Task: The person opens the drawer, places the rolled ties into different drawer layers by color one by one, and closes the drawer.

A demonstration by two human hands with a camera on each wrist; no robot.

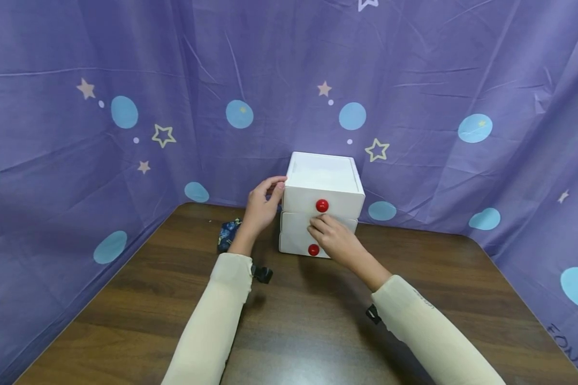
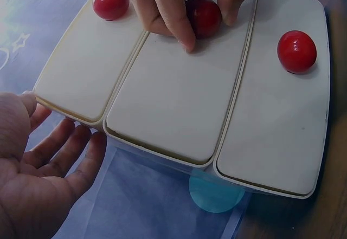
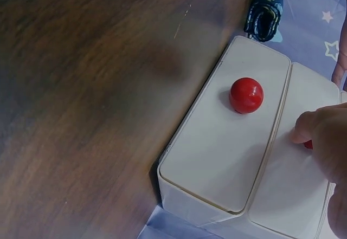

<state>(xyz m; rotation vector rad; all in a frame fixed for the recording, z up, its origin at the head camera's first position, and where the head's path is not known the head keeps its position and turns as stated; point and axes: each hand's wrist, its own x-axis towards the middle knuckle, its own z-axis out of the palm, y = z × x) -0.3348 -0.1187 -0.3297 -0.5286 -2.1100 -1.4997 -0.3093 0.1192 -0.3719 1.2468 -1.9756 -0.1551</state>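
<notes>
A small white drawer chest (image 1: pixel 324 176) with three drawers stands at the back of the table. Red knobs show on its top drawer (image 1: pixel 321 205) and bottom drawer (image 1: pixel 313 249). My right hand (image 1: pixel 321 225) covers the middle drawer's front, and its fingers (image 2: pixel 168 11) pinch the middle red knob (image 2: pixel 205 14). My left hand (image 1: pixel 271 193) rests against the chest's left side. In the left wrist view its palm (image 2: pixel 32 179) is spread, with straight fingers beside the chest wall. The right wrist view shows the bottom knob (image 3: pixel 246 95) and my fingertips (image 3: pixel 303 130) over the middle one.
A dark blue patterned bundle (image 1: pixel 228 233) lies on the brown wooden table (image 1: pixel 308 326) just left of the chest, behind my left wrist. Purple cloth with stars and blue dots (image 1: pixel 125 80) walls in the table at the back and both sides.
</notes>
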